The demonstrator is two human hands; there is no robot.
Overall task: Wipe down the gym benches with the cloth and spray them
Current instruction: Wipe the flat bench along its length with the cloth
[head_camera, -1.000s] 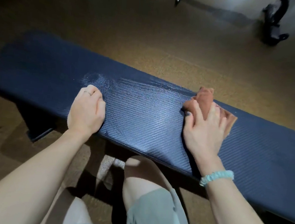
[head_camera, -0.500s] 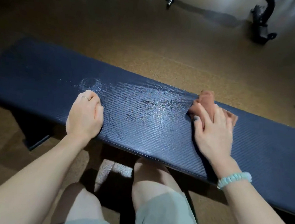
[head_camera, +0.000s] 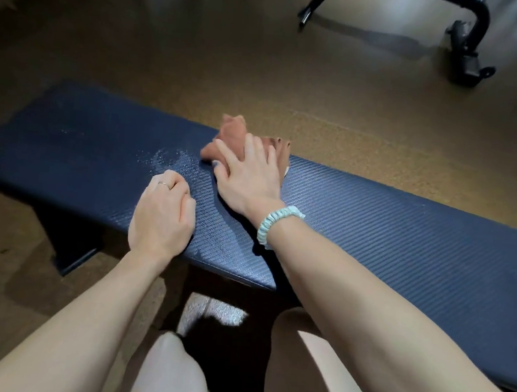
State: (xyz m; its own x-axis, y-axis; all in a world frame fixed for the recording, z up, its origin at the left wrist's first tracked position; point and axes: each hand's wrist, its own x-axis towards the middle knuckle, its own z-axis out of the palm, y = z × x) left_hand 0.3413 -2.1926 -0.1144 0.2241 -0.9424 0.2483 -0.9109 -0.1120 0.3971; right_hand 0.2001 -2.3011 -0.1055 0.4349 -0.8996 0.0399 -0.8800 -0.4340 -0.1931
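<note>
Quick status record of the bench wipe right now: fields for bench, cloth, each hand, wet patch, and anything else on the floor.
bench: dark blue padded bench, runs left to right on the brown floor
cloth: reddish-brown cloth, bunched at the bench's far edge
right hand: right hand presses flat on the cloth; pale bead bracelet on the wrist
left hand: left hand rests on the near edge, fingers curled, holds nothing
wet patch: spray droplets left of the cloth, unwiped
other: black equipment base at far right

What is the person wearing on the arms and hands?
Both forearms are bare, with no sleeves in view. The left hand has a thin ring on one finger. The right hand has a pale turquoise beaded bracelet around the wrist. No gloves are worn.
</note>
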